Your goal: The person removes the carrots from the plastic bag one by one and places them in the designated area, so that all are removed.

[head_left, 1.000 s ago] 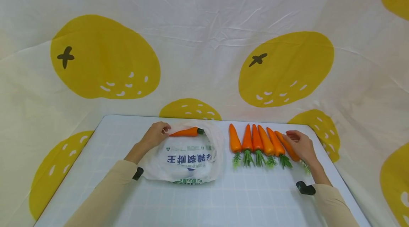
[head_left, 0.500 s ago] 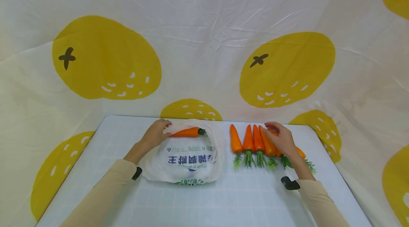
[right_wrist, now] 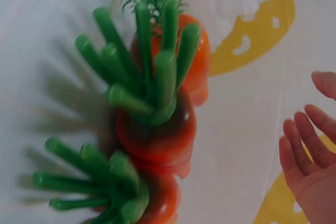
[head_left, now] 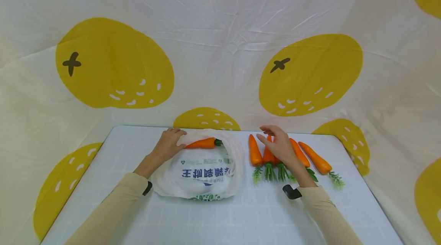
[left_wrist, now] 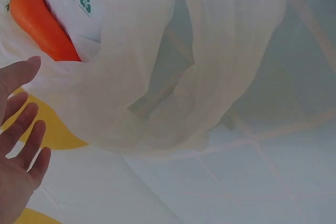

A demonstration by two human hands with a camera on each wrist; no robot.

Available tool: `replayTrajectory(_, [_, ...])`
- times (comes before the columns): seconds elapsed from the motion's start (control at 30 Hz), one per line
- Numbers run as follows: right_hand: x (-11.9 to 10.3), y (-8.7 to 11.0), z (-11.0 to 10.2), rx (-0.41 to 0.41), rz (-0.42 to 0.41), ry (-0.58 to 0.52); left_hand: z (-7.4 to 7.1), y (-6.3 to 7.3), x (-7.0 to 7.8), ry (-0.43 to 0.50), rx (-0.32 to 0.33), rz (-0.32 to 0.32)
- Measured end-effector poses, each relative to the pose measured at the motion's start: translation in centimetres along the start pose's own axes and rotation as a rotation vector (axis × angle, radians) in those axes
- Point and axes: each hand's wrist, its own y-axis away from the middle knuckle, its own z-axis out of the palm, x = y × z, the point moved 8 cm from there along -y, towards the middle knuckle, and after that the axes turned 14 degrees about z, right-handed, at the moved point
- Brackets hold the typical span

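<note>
A white plastic bag [head_left: 206, 189] with printed writing lies on the table, its mouth spread wide. In it rests an orange carrot [head_left: 201, 143] with a short green top. My left hand [head_left: 168, 143] is at the bag's left rim, close to the carrot's tip; its thumb and fingers stand apart in the left wrist view. To the bag's right several carrots lie in a row, from the leftmost carrot [head_left: 255, 151] to the rightmost carrot [head_left: 315, 159]. My right hand [head_left: 280, 144] hovers over the middle ones, partly hiding them, with fingers extended and holding nothing.
The carrots' leafy or stubby green tops point toward the person. Under everything is a pale checked tabletop [head_left: 206, 222]. Behind it hangs a white cloth [head_left: 213, 65] printed with large yellow fruit shapes.
My right hand has moved left along the row, from the rightmost carrot to above the middle ones, uncovering the carrots on the right. The left hand has stayed at the bag's rim.
</note>
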Motion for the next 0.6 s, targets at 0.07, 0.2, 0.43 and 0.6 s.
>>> replayTrajectory(0.07, [-0.7, -0.2, 0.5, 0.001, -0.024, -0.001, 0.0, 0.0, -0.1, -0.015, 0.005, 0.016])
replayTrajectory(0.2, [-1.9, -0.5, 1.4, -0.004, -0.069, -0.022, -0.1, -0.1, 0.0, -0.028, 0.023, 0.041])
replayTrajectory(0.43, [-3.8, -1.0, 3.1, -0.016, -0.114, -0.042, -0.2, -0.1, 0.3, -0.021, 0.04, 0.062])
replayTrajectory(0.6, [-5.2, -1.2, 4.4, -0.032, -0.179, -0.051, -0.1, -0.1, 0.4, -0.016, 0.053, 0.078])
